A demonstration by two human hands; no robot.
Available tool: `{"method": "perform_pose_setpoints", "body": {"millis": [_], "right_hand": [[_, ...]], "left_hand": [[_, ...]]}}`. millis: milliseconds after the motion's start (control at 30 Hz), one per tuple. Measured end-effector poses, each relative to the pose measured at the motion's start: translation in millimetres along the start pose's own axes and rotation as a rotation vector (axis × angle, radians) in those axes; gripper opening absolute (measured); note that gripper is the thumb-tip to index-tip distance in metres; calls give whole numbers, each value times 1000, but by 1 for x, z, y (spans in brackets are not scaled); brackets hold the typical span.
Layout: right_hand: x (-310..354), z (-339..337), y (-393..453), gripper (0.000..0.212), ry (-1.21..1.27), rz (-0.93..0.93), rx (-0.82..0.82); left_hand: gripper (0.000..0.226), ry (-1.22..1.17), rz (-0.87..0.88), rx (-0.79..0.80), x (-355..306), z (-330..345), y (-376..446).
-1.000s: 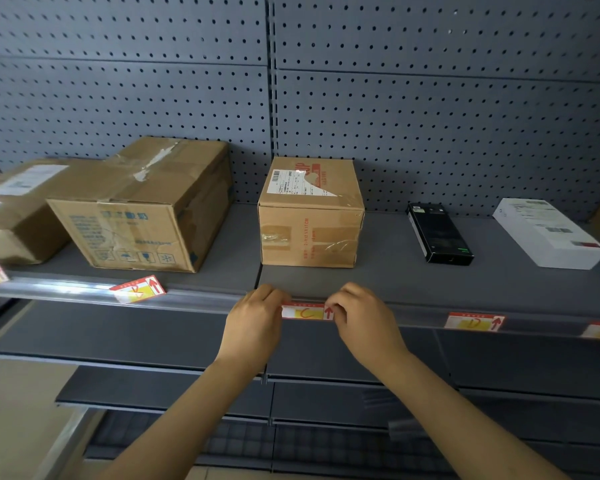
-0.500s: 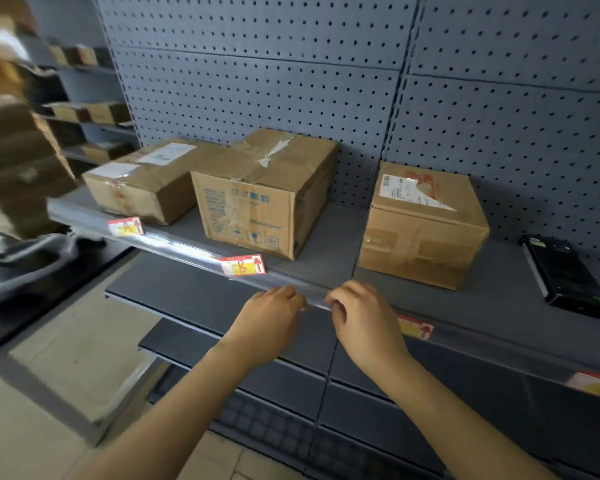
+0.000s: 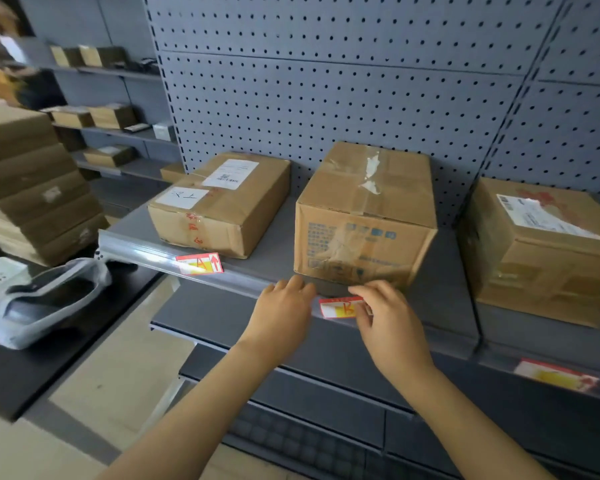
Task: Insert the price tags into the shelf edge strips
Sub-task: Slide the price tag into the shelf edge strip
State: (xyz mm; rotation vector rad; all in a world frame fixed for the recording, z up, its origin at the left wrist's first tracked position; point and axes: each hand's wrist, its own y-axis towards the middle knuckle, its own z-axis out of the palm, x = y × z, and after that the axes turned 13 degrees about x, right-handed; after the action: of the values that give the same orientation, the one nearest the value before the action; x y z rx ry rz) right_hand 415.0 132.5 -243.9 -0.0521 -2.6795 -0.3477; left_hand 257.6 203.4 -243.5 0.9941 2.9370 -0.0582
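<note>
Head view: both hands at price tag (image 3: 340, 307).

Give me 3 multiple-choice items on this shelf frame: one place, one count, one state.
1. Where is the tag marked B?
A. On top of a box
B. At the edge strip, between the two hands
C. On the floor

2. How many cardboard boxes stand on this shelf?
A. Three
B. One
C. Five

3. What is the right hand doing?
A. Hanging idle
B. Lifting a box
C. Pinching the tag's right end

Answers: 1 B, the tag sits on the strip below the middle box, with the left hand beside it. 2 A, left box, middle box, right box. 3 C, its fingers close on the tag.
</note>
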Motion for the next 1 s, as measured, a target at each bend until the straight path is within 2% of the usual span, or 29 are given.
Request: {"method": "perform_pose_setpoints", "body": {"millis": [100, 300, 433, 733, 867, 1000], "right_hand": [[5, 6, -2, 14, -34, 22, -65], [2, 10, -5, 16, -171, 22, -113], [-3, 10, -4, 15, -233, -1, -133], [-9, 24, -13, 17, -261, -3, -219], [-10, 26, -12, 17, -338, -2, -236], [-8, 28, -13, 19, -313, 17, -232]], "left_hand": [[21, -25, 66, -26, 9, 2, 6], [9, -16, 146, -113, 7, -1, 12], [24, -42, 128, -139, -1, -1, 14], [24, -80, 132, -179, -1, 7, 6], [25, -65, 131, -179, -3, 7, 7], [26, -68, 110, -183, -5, 8, 9]]}}
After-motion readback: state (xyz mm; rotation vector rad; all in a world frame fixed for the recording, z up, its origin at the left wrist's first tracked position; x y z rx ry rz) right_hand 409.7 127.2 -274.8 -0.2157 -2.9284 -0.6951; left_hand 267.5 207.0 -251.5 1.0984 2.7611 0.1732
